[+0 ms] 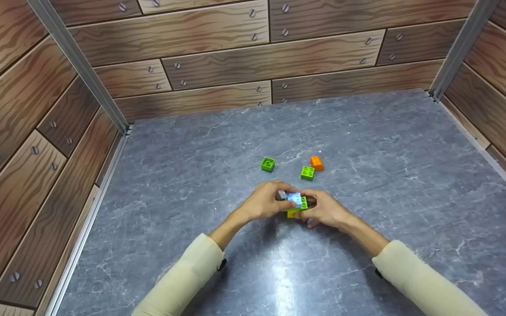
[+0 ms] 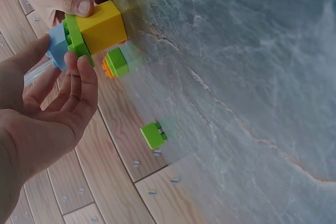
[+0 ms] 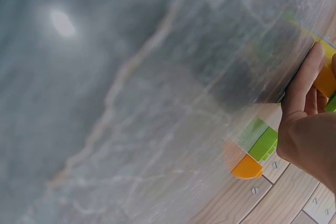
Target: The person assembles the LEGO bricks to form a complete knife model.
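Both hands meet around a small stack of toy building blocks. At its top is a light blue block (image 1: 294, 199), pinched between the thumb and fingers of my left hand (image 1: 262, 201). Below it lies a wider green block (image 2: 76, 38) with studs showing beside the blue one. The yellow block (image 2: 104, 27) forms the bottom of the stack. My right hand (image 1: 328, 209) grips the yellow block from the other side, its thumb against it in the left wrist view. Fingers cover parts of the stack in the head view.
Beyond the hands on the grey marbled table (image 1: 182, 175) lie a green block (image 1: 268, 164) with its hollow side up, another green block (image 1: 307, 173) studs up, and an orange block (image 1: 317, 163) close behind that one. Wood-patterned walls (image 1: 218, 57) enclose the back and sides.
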Action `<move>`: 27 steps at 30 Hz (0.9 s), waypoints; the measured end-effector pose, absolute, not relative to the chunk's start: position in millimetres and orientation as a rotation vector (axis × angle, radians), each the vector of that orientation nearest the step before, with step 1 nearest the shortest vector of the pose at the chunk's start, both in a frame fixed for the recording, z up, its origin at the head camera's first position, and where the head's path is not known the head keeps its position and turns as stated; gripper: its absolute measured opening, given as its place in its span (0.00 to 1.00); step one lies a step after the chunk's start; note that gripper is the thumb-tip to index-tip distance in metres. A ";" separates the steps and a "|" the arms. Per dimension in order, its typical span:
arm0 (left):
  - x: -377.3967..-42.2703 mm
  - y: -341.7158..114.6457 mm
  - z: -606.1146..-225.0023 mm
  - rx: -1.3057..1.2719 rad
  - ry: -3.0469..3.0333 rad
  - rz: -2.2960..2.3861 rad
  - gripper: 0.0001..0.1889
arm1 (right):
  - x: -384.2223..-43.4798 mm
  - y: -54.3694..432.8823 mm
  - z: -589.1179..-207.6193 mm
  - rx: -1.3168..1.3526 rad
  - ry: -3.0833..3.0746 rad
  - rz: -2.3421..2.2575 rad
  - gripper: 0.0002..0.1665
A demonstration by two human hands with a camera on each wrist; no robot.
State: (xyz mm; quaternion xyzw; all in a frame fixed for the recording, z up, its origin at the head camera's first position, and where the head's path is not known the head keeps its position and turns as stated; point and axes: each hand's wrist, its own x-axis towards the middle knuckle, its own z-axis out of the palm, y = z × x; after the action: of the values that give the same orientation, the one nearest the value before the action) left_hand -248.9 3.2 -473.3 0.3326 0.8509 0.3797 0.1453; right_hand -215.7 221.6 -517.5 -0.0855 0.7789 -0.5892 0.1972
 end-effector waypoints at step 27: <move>-254.4 1.5 -473.2 1.101 2.553 0.962 0.19 | -216.1 222.2 -517.4 -0.232 2.180 -1.647 0.32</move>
State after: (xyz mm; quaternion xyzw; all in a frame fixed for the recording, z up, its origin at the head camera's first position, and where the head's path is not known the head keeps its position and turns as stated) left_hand -254.4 1.5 -473.2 0.3725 0.8634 0.3253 0.0998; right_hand -216.1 222.2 -517.4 -0.0830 0.7791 -0.5888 0.1984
